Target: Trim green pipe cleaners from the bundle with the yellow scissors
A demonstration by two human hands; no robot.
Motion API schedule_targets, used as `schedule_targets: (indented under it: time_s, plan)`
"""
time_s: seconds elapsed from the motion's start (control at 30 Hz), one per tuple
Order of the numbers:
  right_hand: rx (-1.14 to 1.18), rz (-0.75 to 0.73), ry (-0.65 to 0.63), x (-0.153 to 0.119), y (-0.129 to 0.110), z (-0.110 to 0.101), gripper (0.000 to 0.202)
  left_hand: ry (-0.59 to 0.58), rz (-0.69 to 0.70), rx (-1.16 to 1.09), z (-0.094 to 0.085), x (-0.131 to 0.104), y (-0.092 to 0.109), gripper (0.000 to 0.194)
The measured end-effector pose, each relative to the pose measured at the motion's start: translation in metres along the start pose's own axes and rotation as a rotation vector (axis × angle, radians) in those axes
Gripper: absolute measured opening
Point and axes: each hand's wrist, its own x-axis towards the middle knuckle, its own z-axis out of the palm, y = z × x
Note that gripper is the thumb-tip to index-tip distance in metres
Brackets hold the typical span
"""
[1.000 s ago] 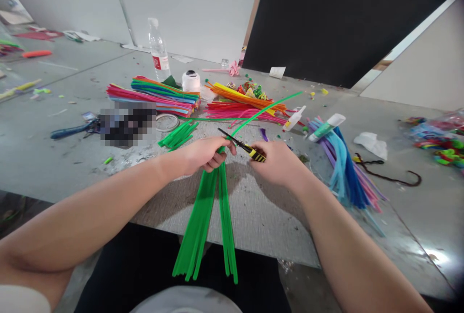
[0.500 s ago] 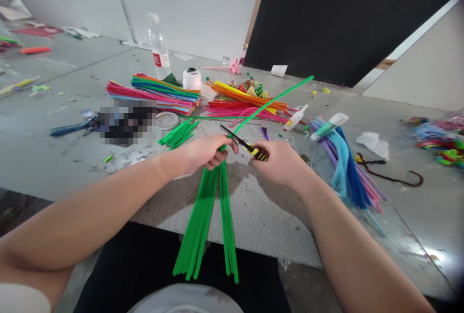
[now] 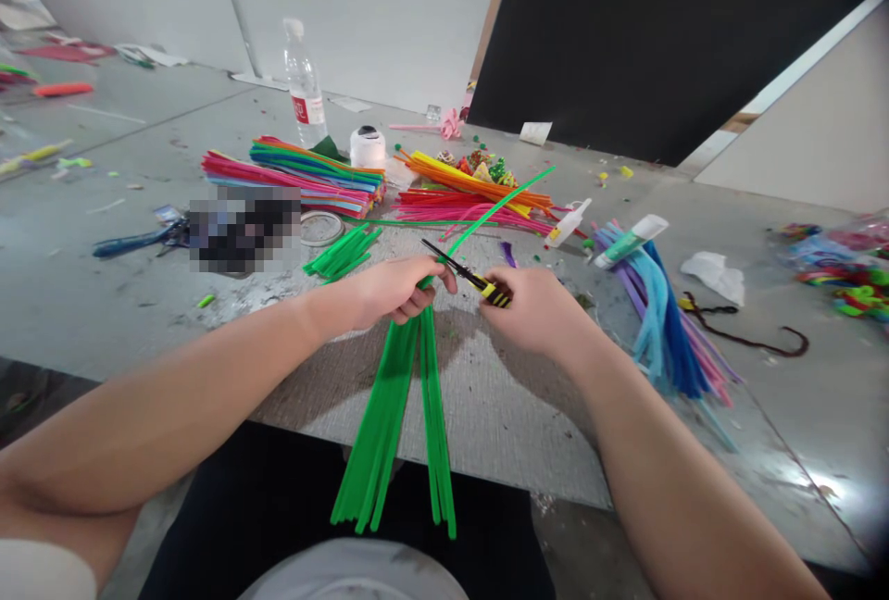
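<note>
My left hand (image 3: 415,288) is closed around a green pipe cleaner (image 3: 496,209), whose long free end slants up and to the right. My right hand (image 3: 532,304) grips scissors (image 3: 479,281) with yellow-and-black handles and dark blades. The blades lie across the green pipe cleaner just above my left fingers; whether they have cut through it cannot be made out. Beneath my left hand, long green pipe cleaners (image 3: 375,415) fan down over the table's front edge. A pile of short green pieces (image 3: 342,253) lies left of my hands.
Behind lie multicoloured pipe cleaner bundles (image 3: 298,176), orange and red ones (image 3: 479,197), a plastic bottle (image 3: 304,91) and a white jar (image 3: 368,148). To the right are a small glue bottle (image 3: 568,224), a tube (image 3: 632,242) on blue and purple bundles (image 3: 670,322), and crumpled tissue (image 3: 715,278).
The free end of the green pipe cleaner has dropped, its tip now lower and further left. Both hands and the scissors stay almost where they were.
</note>
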Motion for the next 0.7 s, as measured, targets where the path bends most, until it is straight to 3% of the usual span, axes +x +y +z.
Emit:
schedule_targets:
  time_s: [0.43,0.57,0.7]
  plan:
    - [-0.06,0.172,0.144,-0.003,-0.016,-0.002,0.023,-0.129,-0.048,-0.096,-0.004,-0.005,0.009,0.016]
    - [-0.05,0.293,0.111,-0.002,-0.008,-0.005,0.028,-0.065,-0.005,-0.043,-0.008,-0.002,0.01,0.015]
    - [-0.136,0.422,0.032,0.002,0.011,-0.009,0.043,0.19,0.164,0.249,-0.01,0.0,0.008,0.017]
